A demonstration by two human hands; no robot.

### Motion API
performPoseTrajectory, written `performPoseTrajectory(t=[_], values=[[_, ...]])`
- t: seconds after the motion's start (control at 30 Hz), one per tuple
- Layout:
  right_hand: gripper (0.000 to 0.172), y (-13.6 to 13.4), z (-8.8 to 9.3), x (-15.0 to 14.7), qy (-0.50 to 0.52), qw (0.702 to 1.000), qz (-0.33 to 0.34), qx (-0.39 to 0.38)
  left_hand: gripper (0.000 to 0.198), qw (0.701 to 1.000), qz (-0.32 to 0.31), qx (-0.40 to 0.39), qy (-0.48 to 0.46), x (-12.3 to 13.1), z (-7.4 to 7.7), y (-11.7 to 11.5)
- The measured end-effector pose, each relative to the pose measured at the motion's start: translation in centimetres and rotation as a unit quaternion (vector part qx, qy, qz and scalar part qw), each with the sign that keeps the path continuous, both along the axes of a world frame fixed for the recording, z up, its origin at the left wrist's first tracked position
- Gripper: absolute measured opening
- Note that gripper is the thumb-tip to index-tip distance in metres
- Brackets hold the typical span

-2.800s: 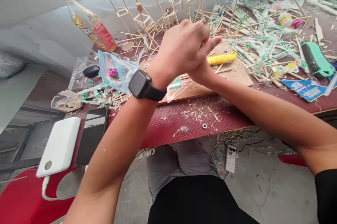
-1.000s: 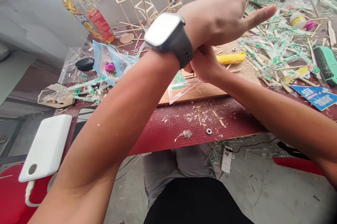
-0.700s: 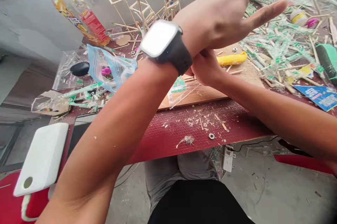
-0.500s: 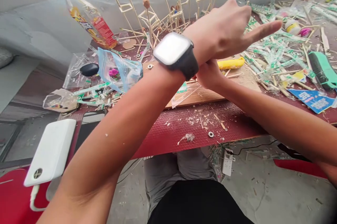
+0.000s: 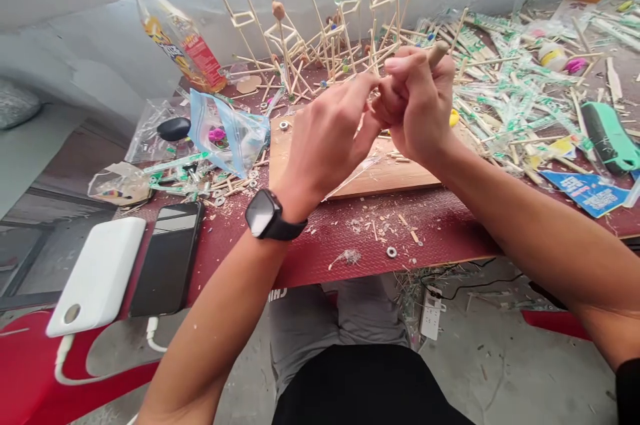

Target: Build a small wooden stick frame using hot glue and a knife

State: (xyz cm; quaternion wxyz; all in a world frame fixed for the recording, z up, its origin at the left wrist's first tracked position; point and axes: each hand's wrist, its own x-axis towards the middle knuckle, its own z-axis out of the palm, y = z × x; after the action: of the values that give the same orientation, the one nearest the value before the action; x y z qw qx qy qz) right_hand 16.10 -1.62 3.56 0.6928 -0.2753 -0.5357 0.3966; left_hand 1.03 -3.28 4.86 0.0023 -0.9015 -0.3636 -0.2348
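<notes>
My right hand [image 5: 423, 102] is closed in a fist above the wooden board [image 5: 350, 182]. A blunt tan stick-like piece [image 5: 439, 54] pokes out of the top of this fist; its exact kind is not clear. My left hand [image 5: 333, 135], with a black watch [image 5: 270, 215] on the wrist, meets the right one. Its fingers are bent and pressed against the right fingers, which hide whatever lies in the pinch. Behind both hands stand thin stick frames [image 5: 285, 32], some topped with brown lumps [image 5: 278, 10].
A bottle [image 5: 183, 45] stands at the back left, beside blue-edged plastic bags [image 5: 220, 132]. A phone [image 5: 167, 258] and white power bank [image 5: 97, 275] lie left. Wrapped sticks [image 5: 510, 98], a green-handled brush [image 5: 613, 138] and a blue packet [image 5: 583, 192] spread rightward. Metal nuts [image 5: 391, 252] and shavings lie in front.
My left forearm has swung back leftward from across the right hand, uncovering the phone. My right hand has risen, and the left fingers now meet it.
</notes>
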Motion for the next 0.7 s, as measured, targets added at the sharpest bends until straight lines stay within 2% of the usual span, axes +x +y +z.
performPoseTrajectory(t=[0.03, 0.1, 0.2, 0.37, 0.43, 0.47, 0.57, 0.63, 0.7], values=[[0.061, -0.1, 0.0, 0.0, 0.005, 1.0, 0.012, -0.004, 0.028, 0.999, 0.036, 0.01, -0.015, -0.3, -0.6, -0.1], [0.057, -0.4, 0.0, 0.0, 0.014, 0.999, 0.033, -0.014, 0.026, 0.998, 0.053, 0.021, -0.017, -0.7, -1.7, -0.1], [0.055, -0.6, -0.1, -0.1, 0.013, 0.999, 0.032, -0.015, 0.022, 0.999, 0.037, 0.01, -0.007, -0.7, -2.9, 0.2], [0.056, -0.9, -0.4, -0.7, -0.057, 0.998, 0.012, 0.0, 0.029, 0.999, 0.017, -0.027, 0.012, -0.8, -3.5, 0.9], [0.055, -1.2, -0.4, -0.7, -0.064, 0.996, -0.025, 0.048, 0.033, 0.999, 0.014, -0.033, 0.028, -1.1, -3.7, 1.1], [0.054, -1.3, -0.3, -0.4, -0.067, 0.992, -0.069, 0.078, 0.034, 0.999, 0.012, -0.034, 0.034, -1.3, -3.8, 1.1], [0.054, -0.9, -0.2, 1.3, -0.173, 0.951, -0.198, 0.163, 0.036, 0.999, 0.007, -0.019, 0.029, -1.7, -3.8, 1.2], [0.06, 0.3, -0.4, 3.1, -0.32, 0.905, -0.202, 0.194, 0.035, 1.0, 0.01, 0.001, 0.018, -1.8, -3.6, 1.1], [0.067, 2.1, -1.0, 4.8, -0.445, 0.861, -0.18, 0.169, 0.034, 1.0, 0.018, 0.016, 0.013, -1.7, -3.4, 1.0]])
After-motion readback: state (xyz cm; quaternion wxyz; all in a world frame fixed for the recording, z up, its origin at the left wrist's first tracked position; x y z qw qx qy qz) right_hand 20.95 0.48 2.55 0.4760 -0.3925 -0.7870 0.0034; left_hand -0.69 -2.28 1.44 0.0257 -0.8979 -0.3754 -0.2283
